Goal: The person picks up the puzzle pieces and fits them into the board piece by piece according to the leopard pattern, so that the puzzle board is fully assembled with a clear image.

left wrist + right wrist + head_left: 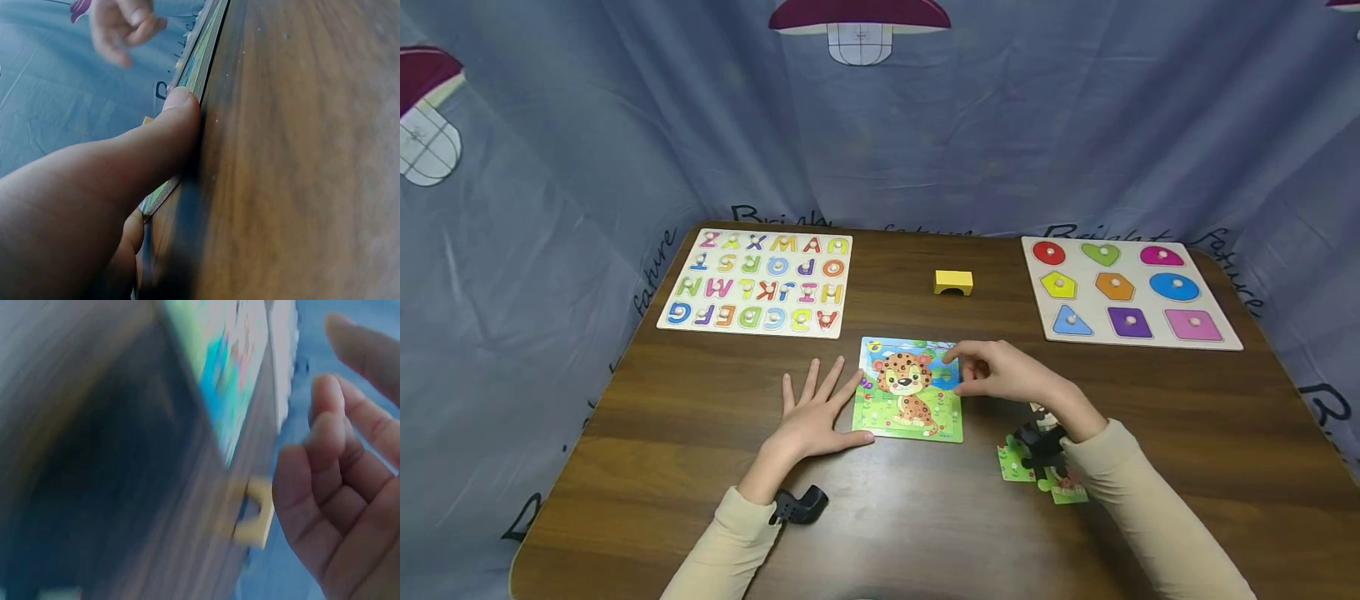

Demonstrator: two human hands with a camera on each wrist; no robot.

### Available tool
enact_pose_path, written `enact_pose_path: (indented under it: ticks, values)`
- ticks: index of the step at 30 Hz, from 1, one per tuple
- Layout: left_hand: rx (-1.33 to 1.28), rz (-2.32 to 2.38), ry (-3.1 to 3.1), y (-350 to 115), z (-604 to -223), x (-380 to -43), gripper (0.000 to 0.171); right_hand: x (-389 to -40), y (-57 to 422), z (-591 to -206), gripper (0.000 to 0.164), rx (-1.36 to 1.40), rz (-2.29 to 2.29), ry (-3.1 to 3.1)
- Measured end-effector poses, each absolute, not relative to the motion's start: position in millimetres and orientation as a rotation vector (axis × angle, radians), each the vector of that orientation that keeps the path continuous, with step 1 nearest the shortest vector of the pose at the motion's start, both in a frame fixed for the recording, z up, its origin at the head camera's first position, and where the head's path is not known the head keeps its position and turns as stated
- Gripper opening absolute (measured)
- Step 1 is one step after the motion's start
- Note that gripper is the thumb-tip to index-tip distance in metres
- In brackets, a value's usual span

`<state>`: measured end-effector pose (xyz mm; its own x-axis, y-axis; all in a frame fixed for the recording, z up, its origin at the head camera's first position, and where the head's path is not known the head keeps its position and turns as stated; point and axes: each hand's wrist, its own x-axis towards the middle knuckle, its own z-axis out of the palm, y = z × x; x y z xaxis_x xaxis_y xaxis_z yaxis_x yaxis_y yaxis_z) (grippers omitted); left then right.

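At the left edge of the leopard puzzle, the left hand lies with its fingers spread straight and holds nothing; its thumb touches the lower left corner. Opposite, the right hand is raised just above the puzzle's right edge, fingers loosely bent, thumb apart from them, nothing in its grasp. The puzzle thus sits flat on the table between the two hands. Below the right wrist lie loose puzzle pieces, partly hidden by a black wrist device. Beyond the puzzle stands a yellow arched block, with an alphabet board far left and a shapes board far right. A blue curtain hangs behind.
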<state>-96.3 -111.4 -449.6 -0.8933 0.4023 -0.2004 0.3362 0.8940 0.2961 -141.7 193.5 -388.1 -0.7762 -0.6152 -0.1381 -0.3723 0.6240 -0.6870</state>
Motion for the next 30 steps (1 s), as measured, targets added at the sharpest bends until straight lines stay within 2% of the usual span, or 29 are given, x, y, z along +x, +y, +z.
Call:
enact_pose_path:
  ticks: [7,13,19,30]
  values:
    - [0.558,0.385,2.803,-115,-450,-95,0.092,-120,265,-401,0.035,-0.656,-0.961,2.481]
    - [0.557,0.376,2.801,-116,-450,-96,0.093,-99,303,-410,0.049,-0.605,-0.8,2.609]
    - [0.555,0.372,2.801,-116,-450,-97,0.093,-89,320,-417,0.058,-0.606,-0.668,2.702]
    - [0.568,0.379,2.804,-113,-450,-96,0.093,-86,326,-423,0.043,-0.589,-0.696,2.738]
